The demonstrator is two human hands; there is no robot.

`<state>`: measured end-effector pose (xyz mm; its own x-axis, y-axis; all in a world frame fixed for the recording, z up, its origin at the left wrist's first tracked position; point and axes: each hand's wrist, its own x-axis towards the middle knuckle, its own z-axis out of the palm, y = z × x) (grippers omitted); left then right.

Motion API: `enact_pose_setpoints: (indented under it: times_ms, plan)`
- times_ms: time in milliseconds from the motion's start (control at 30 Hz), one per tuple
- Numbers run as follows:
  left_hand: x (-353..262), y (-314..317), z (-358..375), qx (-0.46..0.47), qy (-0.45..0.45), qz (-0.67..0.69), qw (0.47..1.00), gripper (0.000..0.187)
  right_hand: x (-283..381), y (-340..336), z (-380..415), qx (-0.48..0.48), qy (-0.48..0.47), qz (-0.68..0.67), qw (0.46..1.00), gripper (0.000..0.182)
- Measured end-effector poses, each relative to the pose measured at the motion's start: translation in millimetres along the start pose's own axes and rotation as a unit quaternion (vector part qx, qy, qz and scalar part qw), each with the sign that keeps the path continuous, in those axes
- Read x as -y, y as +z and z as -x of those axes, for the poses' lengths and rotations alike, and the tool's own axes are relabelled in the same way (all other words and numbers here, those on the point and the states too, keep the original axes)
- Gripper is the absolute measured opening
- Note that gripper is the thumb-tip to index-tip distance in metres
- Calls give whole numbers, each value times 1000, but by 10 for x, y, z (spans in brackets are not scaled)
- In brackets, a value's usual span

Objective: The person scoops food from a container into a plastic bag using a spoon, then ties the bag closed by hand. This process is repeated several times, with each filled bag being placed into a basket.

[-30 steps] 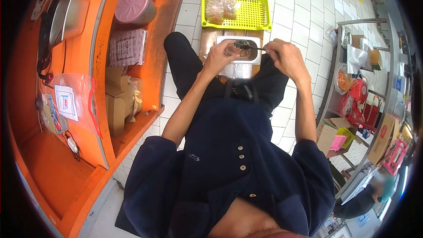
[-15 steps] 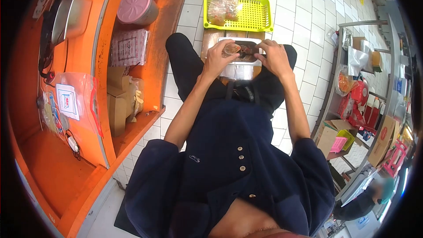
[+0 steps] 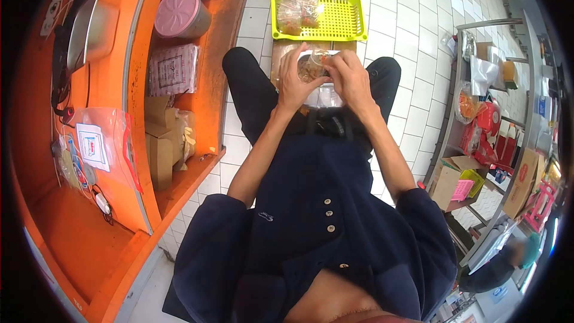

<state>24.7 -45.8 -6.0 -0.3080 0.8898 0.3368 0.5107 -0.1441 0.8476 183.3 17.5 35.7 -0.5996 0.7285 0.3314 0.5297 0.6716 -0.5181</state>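
A small, clear plastic, round-rimmed cup (image 3: pixel 320 55) with orange bits in it was positioned between two bare hands, over the far edge of a rectangular silver metal tray (image 3: pixel 305 54). The left hand (image 3: pixel 291 85) was widely curved, thumb parted from fingers, at the tray's left end; whether anything was gripped could not be told. The right hand (image 3: pixel 351 81) was narrowed, its fingertips bunched beside the cup; a firm hold could not be confirmed. The step in hand was judged to be close two-handed handling of the cup, for which a light, level grip seemed called for. Brownish contents were seen between the hands, partly hidden. The tray was carried by a brown wooden bench (image 3: pixel 278 52). Toward the bench's far edge, clear plastic packets with reddish contents (image 3: pixel 297 15) were held along the left edge of a lime-green perforated plastic basket (image 3: pixel 362 21). On an orange shelf (image 3: pixel 218 42), a pink-lidded round tub (image 3: pixel 178 13) was placed.
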Motion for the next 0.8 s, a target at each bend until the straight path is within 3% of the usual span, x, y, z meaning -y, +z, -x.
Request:
enact_pose_setpoints:
  times_ms: [100, 300, 367, 500, 600, 667, 700, 767, 800]
  plan:
    - [121, -65, 40, 7, -6, 13, 1000, 83, -287, 137, 124, 29, -49, 30, 998, 25]
    - [271, -127, 210, 52, -59, 19, 997, 74, -453, 233, 328, 16, -66, 42, 997, 26]
    - [254, -111, 166, 109, -106, 61, 986, 70, -548, 235, 342, 54, -73, 62, 994, 27]
    - [253, -69, 131, 118, -92, 65, 987, 67, -508, 113, 316, 45, -57, 14, 997, 26]
    - [264, -56, 127, 151, -105, 118, 976, 51, -463, 6, 273, 45, -59, -50, 996, 24]
    - [222, -69, 80, 170, -121, 169, 963, 31, -458, -46, 256, 52, -34, -138, 989, 16]
    - [251, -48, 91, 171, -120, 169, 963, 31, -459, -49, 258, 50, -34, -137, 989, 16]
    - [307, 3, 108, 155, -161, 221, 949, 20, -452, -49, 251, 30, 54, -181, 982, 15]
    - [267, 2, 93, 156, -160, 220, 949, 20, -406, -63, 239, 29, 54, -181, 982, 15]
